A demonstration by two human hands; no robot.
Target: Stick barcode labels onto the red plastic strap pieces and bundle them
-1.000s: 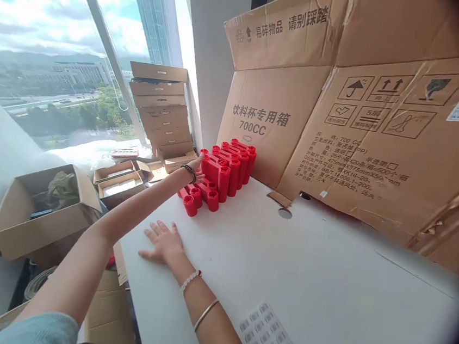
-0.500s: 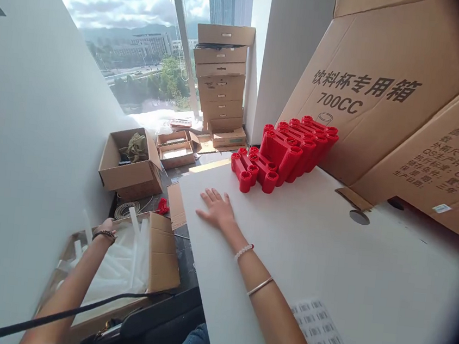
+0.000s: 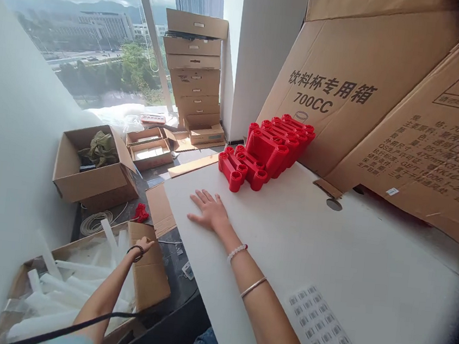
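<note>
My right hand lies flat on the white table, fingers spread and nothing in it. Just beyond its fingertips stand two short red plastic pieces with round hollow ends. Taller red pieces of like shape stand in a row behind them. Lower left, my left hand is over the cardboard flap of a low box. One finger points right and the others look partly bent; no object shows in it. Whether it touches the flap is unclear. White tubes and clear plastic film fill that box.
A sheet of printed labels lies near the table's front. A big cardboard box leans at the back right. Floor items include an open box, a coiled cable and a red piece. Stacked cartons stand by the window.
My left hand has moved right, from above the white tubes to the cardboard flap. My right hand stays flat on the table. The view has turned slightly to the right.
</note>
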